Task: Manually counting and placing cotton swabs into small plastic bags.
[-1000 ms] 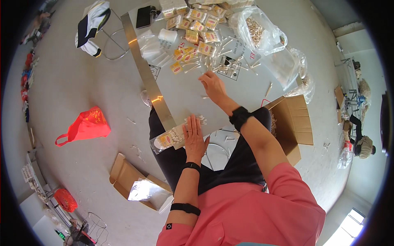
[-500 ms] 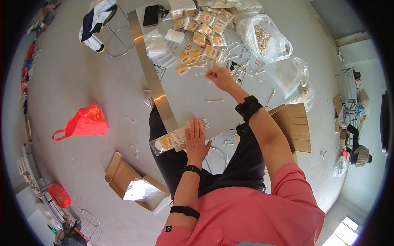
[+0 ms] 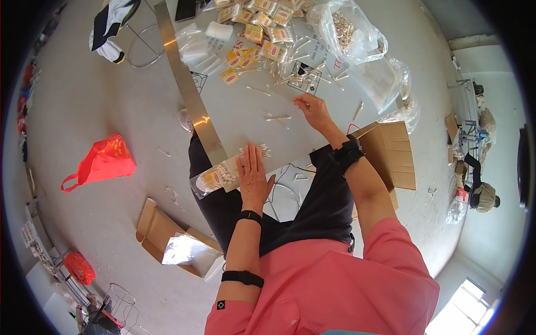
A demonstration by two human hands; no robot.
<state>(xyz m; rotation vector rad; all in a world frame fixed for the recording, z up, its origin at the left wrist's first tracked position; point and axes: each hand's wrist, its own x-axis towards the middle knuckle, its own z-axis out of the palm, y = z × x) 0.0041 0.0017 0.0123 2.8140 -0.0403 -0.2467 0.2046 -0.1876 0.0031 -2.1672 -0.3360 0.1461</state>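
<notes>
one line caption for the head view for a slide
Left hand flat on a clear packet, right hand reaching among loose sticks.

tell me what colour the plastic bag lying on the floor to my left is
Bright red plastic bag, seen clearly in the head view.

The person wears a pink short-sleeved top and dark trousers. The left hand (image 3: 254,176) is bare, with a thin black band at the wrist and a wider black band higher on the forearm; a small black square with a light mark sits near the sleeve hem. The right hand (image 3: 314,110) is bare too, with a bulky black strap at its wrist.
</notes>
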